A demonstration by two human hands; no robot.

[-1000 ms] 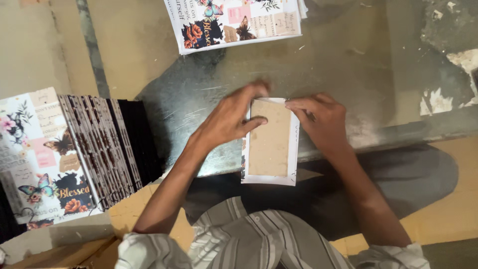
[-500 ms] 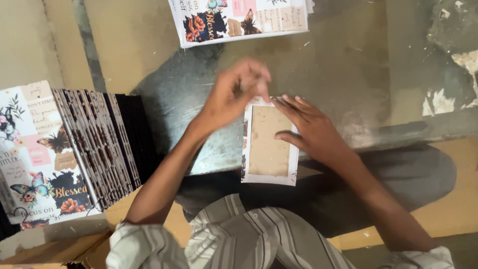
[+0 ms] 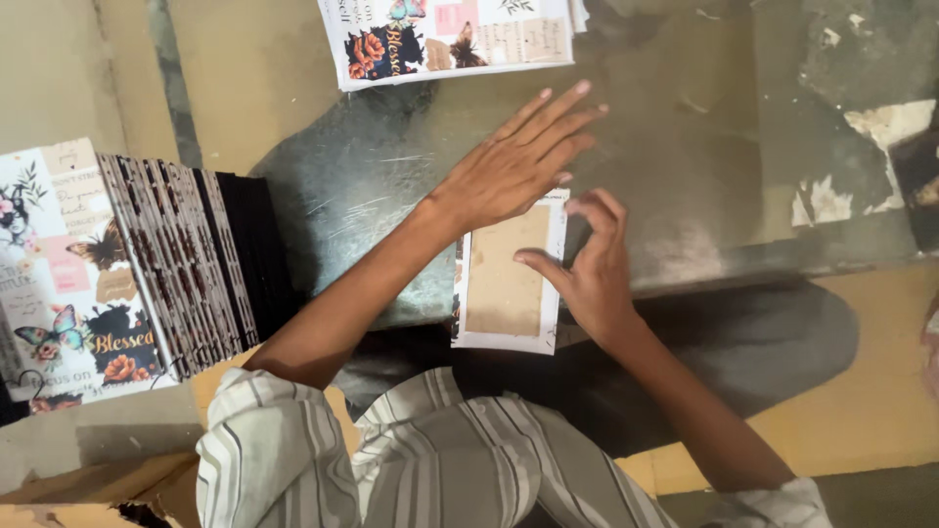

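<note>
- Now, left hand (image 3: 514, 171) laid flat, palm down, fingers straight and spread toward 1 o'clock; grasps nothing, heel resting at top edge of the small card (image 3: 506, 279).
- Right hand (image 3: 587, 269) at 3 o'clock of card, loosely curled; thumb pressed on card's brown face, index tip at upper right corner. Pinching or only touching that edge: cannot tell.
- Small card: brown centre w/ white border, lying flat at frame centre, long side running 12 to 6, lower end past the near edge of grey worn tabletop (image 3: 372, 186). Top partly covered by left hand.
- Well apart at 9 o'clock of card: stack of dark booklets (image 3: 186, 259) fanned on edge, spines packed tight, black ones nearest the forearm.
- Just beyond stack, far left: printed floral sheet (image 3: 64, 284) w/ butterflies, flowers, pink and tan patches; touching the stack.
- At 12 o'clock, top edge of frame: second printed sheet (image 3: 450, 39), same sort of floral pattern, cut off by frame; near left fingertips but apart.
- Striped sleeves, beige and white (image 3: 284, 460), at 6 o'clock, both forearms bare from elbow down.
- Tabletop at 2 to 3 o'clock scuffed, w/ pale peeled patches (image 3: 871, 127).
</note>
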